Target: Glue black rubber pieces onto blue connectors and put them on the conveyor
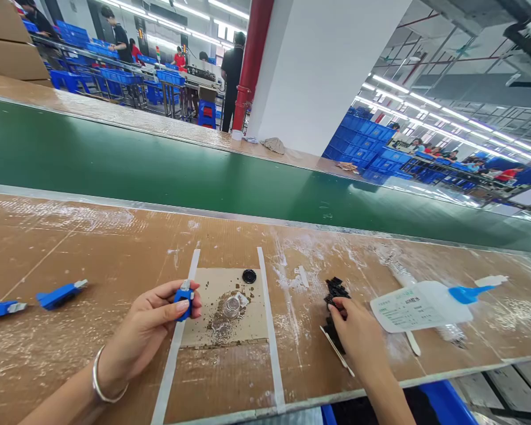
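Note:
My left hand pinches a small blue plastic part with a metal tip between thumb and fingers, just left of a cardboard pad. My right hand has its fingertips curled together on a heap of small black parts. Which piece lies between those fingers is hidden. Beside this heap lies a thin white cotton swab. On the wet-stained cardboard pad sit a small clear round dish and a black round cap. Two similar blue parts lie at the far left.
A white squeeze bottle with a blue nozzle lies on its side at the right. White tape strips flank the pad. Beyond the bench runs a green conveyor belt. A blue bin stands below the front edge. People work in the background.

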Action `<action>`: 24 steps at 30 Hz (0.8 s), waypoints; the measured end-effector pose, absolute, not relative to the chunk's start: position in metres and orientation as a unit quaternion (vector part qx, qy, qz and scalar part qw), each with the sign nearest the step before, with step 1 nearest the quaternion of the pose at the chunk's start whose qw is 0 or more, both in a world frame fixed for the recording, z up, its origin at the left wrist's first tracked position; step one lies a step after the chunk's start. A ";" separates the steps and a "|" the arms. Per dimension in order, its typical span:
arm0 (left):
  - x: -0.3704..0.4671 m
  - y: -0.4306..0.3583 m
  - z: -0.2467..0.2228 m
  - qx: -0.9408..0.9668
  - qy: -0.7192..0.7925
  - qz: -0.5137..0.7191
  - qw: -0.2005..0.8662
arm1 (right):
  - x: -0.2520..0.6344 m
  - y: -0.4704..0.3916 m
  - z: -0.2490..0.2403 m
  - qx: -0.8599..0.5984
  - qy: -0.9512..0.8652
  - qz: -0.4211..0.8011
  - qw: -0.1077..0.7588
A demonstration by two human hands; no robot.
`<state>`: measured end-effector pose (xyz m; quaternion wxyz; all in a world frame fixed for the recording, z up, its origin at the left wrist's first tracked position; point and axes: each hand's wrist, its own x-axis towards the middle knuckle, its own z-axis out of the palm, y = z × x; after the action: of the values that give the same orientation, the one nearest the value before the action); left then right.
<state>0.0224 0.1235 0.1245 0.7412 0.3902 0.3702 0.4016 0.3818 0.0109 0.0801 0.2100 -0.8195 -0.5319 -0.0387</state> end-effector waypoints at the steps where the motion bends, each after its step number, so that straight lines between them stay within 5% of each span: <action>1: 0.021 0.125 0.123 0.410 0.378 0.415 0.718 | 0.382 0.015 0.078 -0.820 -0.539 -0.049 0.188; 5: 0.010 0.132 0.121 0.460 0.416 0.431 0.655 | 0.387 0.027 0.067 -0.815 -0.560 -0.091 0.116; 10: -0.002 0.134 0.123 0.374 0.366 0.369 0.768 | 0.398 0.032 0.052 -0.790 -0.599 -0.102 0.083; 24: -0.005 0.125 0.116 0.352 0.257 0.354 0.828 | 0.421 0.034 0.043 -0.781 -0.609 -0.030 0.136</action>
<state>-0.0053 0.1254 0.1164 0.8277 0.3523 0.2565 0.3537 0.4212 0.0343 0.0430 0.1358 -0.7808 -0.6091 -0.0297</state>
